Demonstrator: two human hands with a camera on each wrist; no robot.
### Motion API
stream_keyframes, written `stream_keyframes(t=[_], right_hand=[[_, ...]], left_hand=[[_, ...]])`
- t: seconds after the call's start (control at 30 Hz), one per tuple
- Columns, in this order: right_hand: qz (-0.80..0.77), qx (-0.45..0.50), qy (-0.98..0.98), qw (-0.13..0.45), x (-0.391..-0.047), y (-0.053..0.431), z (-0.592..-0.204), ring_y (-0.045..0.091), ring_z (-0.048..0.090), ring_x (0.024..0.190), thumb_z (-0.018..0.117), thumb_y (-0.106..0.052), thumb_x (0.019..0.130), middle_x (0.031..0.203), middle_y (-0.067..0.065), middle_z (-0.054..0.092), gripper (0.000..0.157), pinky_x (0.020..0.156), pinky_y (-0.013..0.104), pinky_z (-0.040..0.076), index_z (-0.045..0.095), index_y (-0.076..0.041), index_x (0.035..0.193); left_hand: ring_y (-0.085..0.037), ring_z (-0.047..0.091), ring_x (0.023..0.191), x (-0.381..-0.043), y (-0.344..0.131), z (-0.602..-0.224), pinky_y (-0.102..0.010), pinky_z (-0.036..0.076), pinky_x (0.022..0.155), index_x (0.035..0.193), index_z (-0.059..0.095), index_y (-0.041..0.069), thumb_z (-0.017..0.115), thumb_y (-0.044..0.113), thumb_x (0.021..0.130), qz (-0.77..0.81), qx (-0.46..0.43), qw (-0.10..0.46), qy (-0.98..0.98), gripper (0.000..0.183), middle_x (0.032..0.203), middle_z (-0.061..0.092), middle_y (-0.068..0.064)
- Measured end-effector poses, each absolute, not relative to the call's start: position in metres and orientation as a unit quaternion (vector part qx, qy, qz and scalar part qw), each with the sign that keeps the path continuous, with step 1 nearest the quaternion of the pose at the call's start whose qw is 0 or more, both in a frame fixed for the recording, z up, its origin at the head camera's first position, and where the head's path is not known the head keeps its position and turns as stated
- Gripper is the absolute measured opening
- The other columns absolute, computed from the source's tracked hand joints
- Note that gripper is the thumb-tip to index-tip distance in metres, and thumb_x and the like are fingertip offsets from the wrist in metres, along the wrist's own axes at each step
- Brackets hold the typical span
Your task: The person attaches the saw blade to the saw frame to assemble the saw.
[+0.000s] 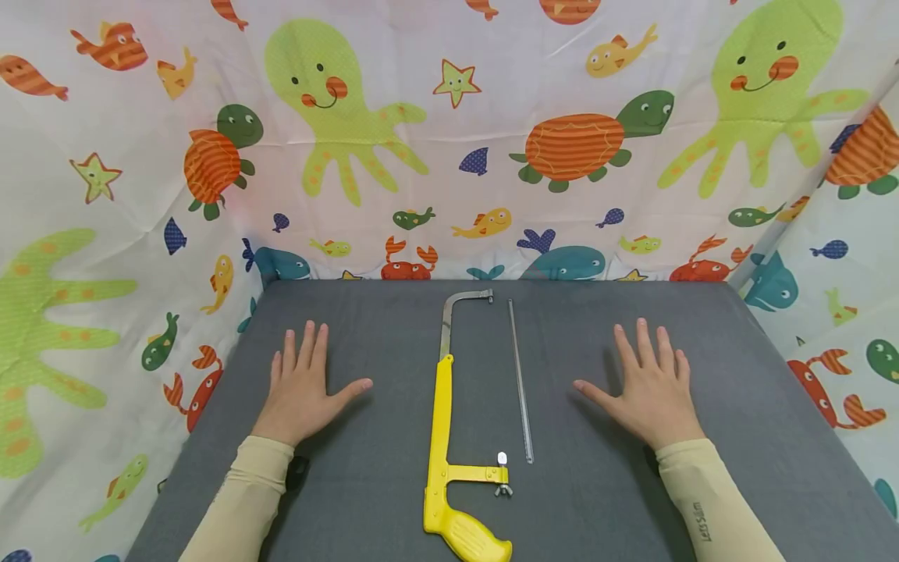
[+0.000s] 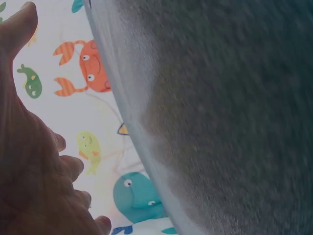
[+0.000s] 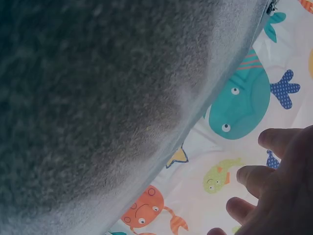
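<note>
A yellow hacksaw frame (image 1: 440,414) with a curved grey metal front arm lies lengthwise in the middle of the grey table, its handle toward me. At its rear bracket sits a wing nut (image 1: 503,490). Just right of the frame lies a thin, straight saw blade (image 1: 520,382), separate from it. My left hand (image 1: 302,394) is spread palm down left of the hacksaw, fingers straight, holding nothing. To the right of the blade, my right hand (image 1: 649,390) is spread the same way, also holding nothing. Both wrist views show mostly table surface and fingers.
The grey table (image 1: 379,336) ends at a far edge beyond the hands. A white curtain (image 1: 449,140) printed with sea animals hangs behind it and along both sides. Beige sleeves (image 1: 239,499) cover both forearms.
</note>
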State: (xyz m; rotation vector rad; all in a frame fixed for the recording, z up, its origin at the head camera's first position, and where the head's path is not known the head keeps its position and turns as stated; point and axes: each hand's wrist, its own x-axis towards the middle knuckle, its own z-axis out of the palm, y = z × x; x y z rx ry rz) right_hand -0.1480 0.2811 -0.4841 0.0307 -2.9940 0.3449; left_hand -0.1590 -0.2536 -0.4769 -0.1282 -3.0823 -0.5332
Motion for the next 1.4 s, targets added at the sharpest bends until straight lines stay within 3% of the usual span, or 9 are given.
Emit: stream_keyframes(t=[0.5,0.77,1.1,1.4], right_hand=[[0.137,0.036,-0.987,0.071,-0.149,0.262,-0.483,0.058,0.009,0.163,0.063,-0.086,0.087,0.179,0.028,0.012,0.121,0.123,0.082,0.012,0.024,-0.011,0.173],[0.148,0.054,-0.985,0.065,-0.146,0.237,-0.485,0.055,0.012,0.164,0.062,-0.083,0.090,0.179,0.026,0.015,0.116,0.126,0.079,0.013,0.024,-0.013,0.174],[0.167,0.070,-0.982,0.056,-0.148,0.200,-0.488,0.050,0.011,0.167,0.061,-0.080,0.094,0.181,0.022,0.016,0.109,0.127,0.076,0.016,0.025,-0.016,0.174],[0.183,0.078,-0.979,0.033,-0.147,0.168,-0.485,0.052,0.023,0.163,0.059,-0.075,0.098,0.179,0.024,0.020,0.103,0.126,0.077,0.024,0.026,-0.012,0.173]], left_hand=[[-0.047,-0.009,0.169,-0.163,-0.224,-0.487,-0.074,0.004,0.132,0.175,0.000,0.014,0.054,0.094,0.086,-0.168,-0.050,0.007,-0.984,0.131,0.183,-0.004,-0.013],[-0.043,-0.008,0.170,-0.163,-0.185,-0.487,-0.071,0.008,0.133,0.176,0.000,0.016,0.051,0.097,0.085,-0.173,-0.065,-0.001,-0.983,0.132,0.184,-0.003,-0.012],[-0.042,-0.006,0.170,-0.159,-0.136,-0.475,-0.069,0.014,0.133,0.175,0.001,0.015,0.061,0.088,0.088,-0.192,-0.110,-0.017,-0.975,0.128,0.183,-0.004,-0.011],[-0.041,0.001,0.171,-0.156,-0.110,-0.471,-0.067,0.018,0.134,0.175,0.003,0.012,0.060,0.080,0.095,-0.219,-0.133,-0.023,-0.966,0.119,0.183,0.000,-0.014]])
